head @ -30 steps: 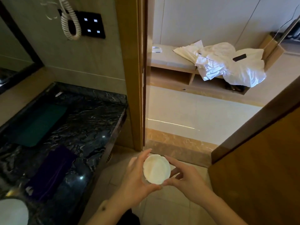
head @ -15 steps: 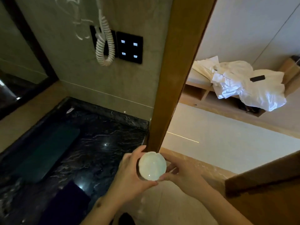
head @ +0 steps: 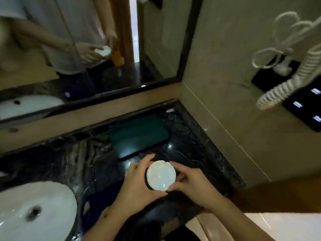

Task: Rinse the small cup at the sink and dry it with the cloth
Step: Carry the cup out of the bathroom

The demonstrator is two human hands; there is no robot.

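Observation:
A small white cup [head: 160, 175] with a dark outer wall is held above the dark marble counter [head: 73, 159], its mouth facing up at me. My left hand [head: 139, 184] grips it from the left with thumb and fingers curled round its side. My right hand [head: 194, 183] grips it from the right. The white sink basin [head: 34, 211] lies at the lower left. A dark purple cloth [head: 97, 204] lies on the counter just right of the basin, partly hidden by my left forearm.
A dark green mat [head: 139, 134] lies on the counter by the back wall. The mirror [head: 83, 46] runs along the back and reflects me. A coiled white cord [head: 288, 84] and black switch panel [head: 304, 110] hang on the right wall.
My view has swung left from the doorway to the counter and mirror. Both hands kept their hold on the cup, which now sits over the counter near the basin.

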